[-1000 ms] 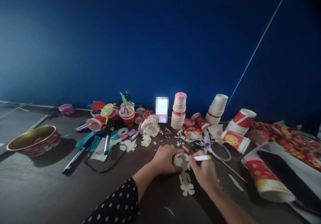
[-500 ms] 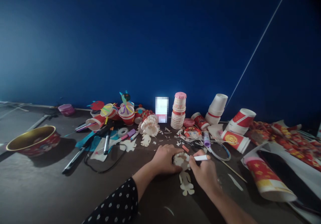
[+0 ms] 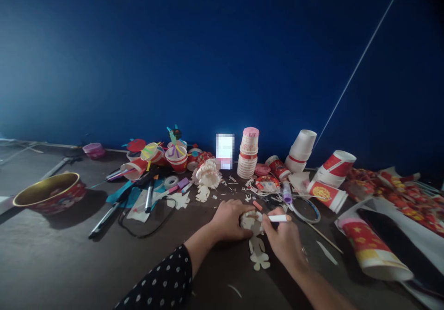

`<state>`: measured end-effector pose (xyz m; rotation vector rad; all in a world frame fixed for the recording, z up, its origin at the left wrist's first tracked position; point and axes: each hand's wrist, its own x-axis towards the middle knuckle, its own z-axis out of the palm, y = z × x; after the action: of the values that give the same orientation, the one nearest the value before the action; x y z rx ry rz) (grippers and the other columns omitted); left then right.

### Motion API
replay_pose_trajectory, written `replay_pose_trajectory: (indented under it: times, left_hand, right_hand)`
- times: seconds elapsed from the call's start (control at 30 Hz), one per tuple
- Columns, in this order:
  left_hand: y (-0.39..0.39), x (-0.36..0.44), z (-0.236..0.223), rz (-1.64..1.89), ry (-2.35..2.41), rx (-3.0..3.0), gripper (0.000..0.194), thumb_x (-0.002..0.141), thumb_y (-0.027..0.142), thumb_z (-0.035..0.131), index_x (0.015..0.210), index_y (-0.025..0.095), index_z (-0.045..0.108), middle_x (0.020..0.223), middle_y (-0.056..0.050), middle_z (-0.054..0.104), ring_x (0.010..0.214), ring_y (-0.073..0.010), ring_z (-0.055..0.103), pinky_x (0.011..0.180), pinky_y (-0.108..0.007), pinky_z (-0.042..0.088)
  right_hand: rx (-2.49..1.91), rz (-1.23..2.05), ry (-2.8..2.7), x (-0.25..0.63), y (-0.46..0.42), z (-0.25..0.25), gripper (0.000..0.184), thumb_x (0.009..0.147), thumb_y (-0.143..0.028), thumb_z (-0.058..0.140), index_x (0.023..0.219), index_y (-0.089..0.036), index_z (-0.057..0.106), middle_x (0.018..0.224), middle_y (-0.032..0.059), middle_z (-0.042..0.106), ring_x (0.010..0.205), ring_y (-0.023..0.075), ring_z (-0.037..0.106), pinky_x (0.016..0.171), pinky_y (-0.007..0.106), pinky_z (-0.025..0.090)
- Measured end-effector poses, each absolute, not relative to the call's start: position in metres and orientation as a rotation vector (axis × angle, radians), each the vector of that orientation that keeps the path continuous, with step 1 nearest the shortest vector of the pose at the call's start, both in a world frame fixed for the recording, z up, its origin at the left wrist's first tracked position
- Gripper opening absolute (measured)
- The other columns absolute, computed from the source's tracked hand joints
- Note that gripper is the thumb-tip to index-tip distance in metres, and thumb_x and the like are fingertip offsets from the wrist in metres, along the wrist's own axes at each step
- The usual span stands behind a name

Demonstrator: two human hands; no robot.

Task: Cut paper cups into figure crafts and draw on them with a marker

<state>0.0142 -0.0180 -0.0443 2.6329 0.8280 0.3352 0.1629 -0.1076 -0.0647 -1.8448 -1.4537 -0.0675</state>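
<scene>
A white paper cut-out (image 3: 258, 252) shaped like a figure, with a wider fringed head part (image 3: 255, 221), lies on the dark table in front of me. My left hand (image 3: 229, 220) holds the head part from the left, thumb below and fingers curled above. In my right hand (image 3: 282, 238) is a white marker (image 3: 278, 218) with an orange end, pinched between thumb and fingers. Its tip meets the right side of the head part or is very close; my fingers hide the exact spot. An orange marker cap (image 3: 257, 205) lies just beyond my left fingertips.
Stacked paper cups (image 3: 247, 162) stand behind my hands among paper scraps. Left are a red-gold bowl (image 3: 65, 201), a box cutter (image 3: 107, 220) and a black marker (image 3: 149, 196). At right lie a red cup (image 3: 369, 240), a dark phone (image 3: 398, 240) and a thin stick (image 3: 326, 238).
The whole view has shifted slightly, moving the table things a little to the right. Both hands keep nearly the same place and grip on the cut-out and marker.
</scene>
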Motion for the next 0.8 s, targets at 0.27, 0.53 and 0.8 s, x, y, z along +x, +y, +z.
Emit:
replay_pose_trajectory:
  times: [0.27, 0.53, 0.8]
  left_hand:
    - [-0.0187, 0.0146, -0.0443, 0.344, 0.848, 2.632, 0.06, 0.055, 0.044, 0.065, 0.113, 0.037, 0.05, 0.095, 0.0, 0.058, 0.09, -0.0227, 0.052, 0.081, -0.034, 0.037]
    - [-0.0193, 0.015, -0.0418, 0.28, 0.872, 2.651, 0.062, 0.055, 0.046, 0.064, 0.115, 0.037, 0.049, 0.098, 0.0, 0.058, 0.092, -0.0231, 0.052, 0.081, -0.034, 0.037]
    - [-0.0204, 0.015, -0.0386, 0.263, 0.862, 2.648, 0.062, 0.056, 0.045, 0.064, 0.116, 0.037, 0.048, 0.098, 0.0, 0.058, 0.091, -0.0233, 0.052, 0.081, -0.034, 0.037]
  right_hand:
    - [-1.799, 0.022, -1.463, 0.1623, -0.1069, -0.0637, 0.02, 0.078, -0.036, 0.045, 0.066, -0.021, 0.047, 0.048, 0.0001, 0.058, 0.044, 0.0161, 0.056, 0.043, 0.022, 0.036]
    - [-1.806, 0.046, -1.373, 0.1644, -0.1084, -0.0612, 0.021, 0.079, -0.037, 0.044, 0.064, -0.021, 0.045, 0.047, 0.0003, 0.057, 0.044, 0.016, 0.055, 0.045, 0.023, 0.038]
    - [-1.842, 0.013, -1.418, 0.1645, -0.1073, -0.0646, 0.019, 0.078, -0.035, 0.045, 0.065, -0.021, 0.046, 0.049, 0.0002, 0.058, 0.048, 0.017, 0.057, 0.047, 0.023, 0.037]
